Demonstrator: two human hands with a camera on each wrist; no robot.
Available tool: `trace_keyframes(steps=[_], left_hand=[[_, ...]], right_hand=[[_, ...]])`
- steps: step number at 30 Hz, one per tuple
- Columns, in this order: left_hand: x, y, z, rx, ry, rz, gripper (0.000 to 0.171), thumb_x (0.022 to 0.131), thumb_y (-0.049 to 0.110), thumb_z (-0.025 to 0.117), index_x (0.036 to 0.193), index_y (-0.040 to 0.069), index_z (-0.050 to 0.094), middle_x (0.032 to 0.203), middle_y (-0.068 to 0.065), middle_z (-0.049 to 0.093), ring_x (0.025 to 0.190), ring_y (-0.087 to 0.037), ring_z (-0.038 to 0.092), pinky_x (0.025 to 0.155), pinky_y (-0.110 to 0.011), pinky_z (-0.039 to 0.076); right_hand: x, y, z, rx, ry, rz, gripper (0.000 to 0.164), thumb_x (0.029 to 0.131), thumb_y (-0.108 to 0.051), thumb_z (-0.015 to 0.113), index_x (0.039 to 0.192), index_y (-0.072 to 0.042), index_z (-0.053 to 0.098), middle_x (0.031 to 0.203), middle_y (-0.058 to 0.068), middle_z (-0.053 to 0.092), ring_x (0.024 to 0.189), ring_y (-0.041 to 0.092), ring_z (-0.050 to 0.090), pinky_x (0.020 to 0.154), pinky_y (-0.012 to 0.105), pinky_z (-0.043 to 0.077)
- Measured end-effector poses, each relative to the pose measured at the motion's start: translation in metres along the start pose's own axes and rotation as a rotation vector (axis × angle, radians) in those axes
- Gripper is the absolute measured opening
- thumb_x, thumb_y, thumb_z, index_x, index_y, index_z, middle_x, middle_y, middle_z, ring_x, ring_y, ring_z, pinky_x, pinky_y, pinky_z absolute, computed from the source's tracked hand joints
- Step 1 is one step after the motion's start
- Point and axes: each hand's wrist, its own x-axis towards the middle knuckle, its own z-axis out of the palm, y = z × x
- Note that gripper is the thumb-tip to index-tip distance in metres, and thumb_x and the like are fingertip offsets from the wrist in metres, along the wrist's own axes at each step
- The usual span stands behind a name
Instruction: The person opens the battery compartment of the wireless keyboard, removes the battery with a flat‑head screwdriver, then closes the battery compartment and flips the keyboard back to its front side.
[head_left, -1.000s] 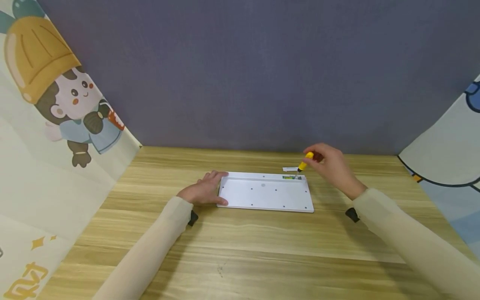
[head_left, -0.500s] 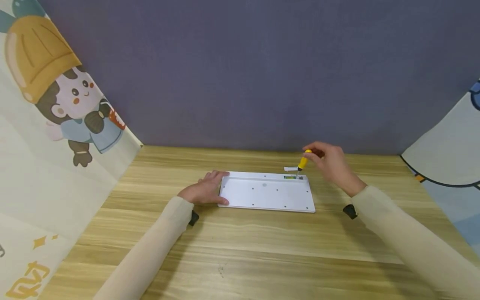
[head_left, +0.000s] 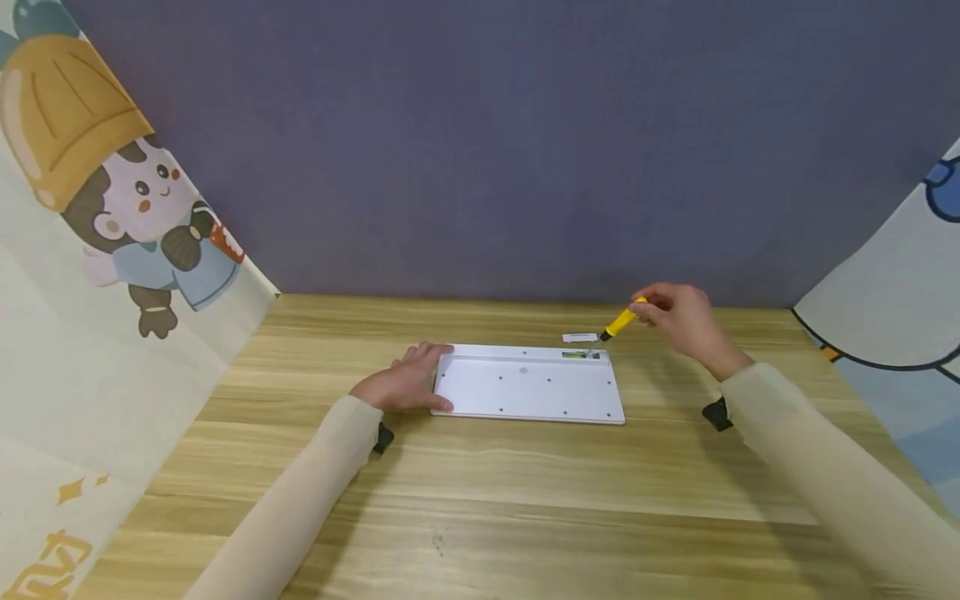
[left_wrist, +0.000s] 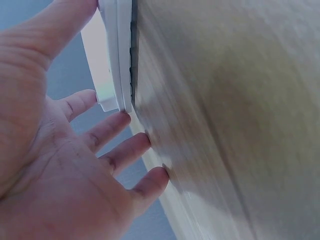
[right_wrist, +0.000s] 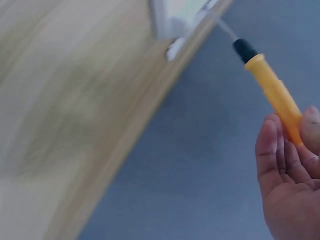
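A white keyboard (head_left: 528, 396) lies underside up on the table, dotted with small dark screw spots. At its back right, an uncovered battery slot shows a green-and-yellow battery (head_left: 573, 356). My left hand (head_left: 405, 382) spans the keyboard's left end, thumb at the front corner and fingers by the back one; the left wrist view shows these fingers (left_wrist: 112, 131) spread and nearly straight. Between thumb and fingertips, my right hand (head_left: 686, 323) pinches the yellow handle of a screwdriver (head_left: 621, 322). The screwdriver leans to the right, its metal tip at the slot's right part.
A small white cover strip (head_left: 580, 337) lies just behind the keyboard, close to the slot. The wooden table (head_left: 480, 500) ends at a grey-blue upright panel (head_left: 480, 167) at the back. Cartoon-printed walls stand at both sides.
The screwdriver's handle has swung to the right and lower along with my right hand, while its tip stays at the slot. My left hand keeps its place on the keyboard.
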Motion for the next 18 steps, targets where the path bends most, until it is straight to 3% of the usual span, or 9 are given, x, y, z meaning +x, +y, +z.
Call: trace_keyframes(steps=[7, 14, 18], left_hand=[[0.0, 0.0, 0.001, -0.005, 0.003, 0.001, 0.096, 0.075, 0.044, 0.078, 0.148, 0.013, 0.024, 0.146, -0.015, 0.028, 0.135, -0.039, 0.022, 0.103, -0.063, 0.019], [0.001, -0.001, 0.001, -0.002, 0.002, 0.01, 0.097, 0.074, 0.045, 0.078, 0.148, 0.012, 0.025, 0.145, -0.014, 0.029, 0.134, -0.039, 0.024, 0.102, -0.064, 0.021], [0.001, -0.001, 0.0, -0.002, 0.002, 0.004, 0.096, 0.074, 0.045, 0.078, 0.148, 0.012, 0.025, 0.145, -0.014, 0.029, 0.134, -0.038, 0.024, 0.102, -0.063, 0.022]], right_hand=[[-0.009, 0.031, 0.0, 0.045, 0.018, 0.091, 0.025, 0.094, -0.021, 0.059, 0.103, 0.001, 0.066, 0.086, 0.017, 0.068, 0.074, 0.031, 0.065, 0.056, 0.026, 0.052], [-0.016, 0.055, 0.003, 0.042, -0.006, 0.102, 0.035, 0.097, -0.025, 0.054, 0.105, 0.007, 0.064, 0.085, 0.02, 0.067, 0.07, 0.031, 0.064, 0.06, 0.039, 0.054], [-0.016, 0.059, 0.005, 0.063, -0.018, 0.109, 0.037, 0.098, -0.028, 0.053, 0.105, 0.007, 0.064, 0.086, 0.022, 0.066, 0.07, 0.031, 0.064, 0.061, 0.041, 0.054]])
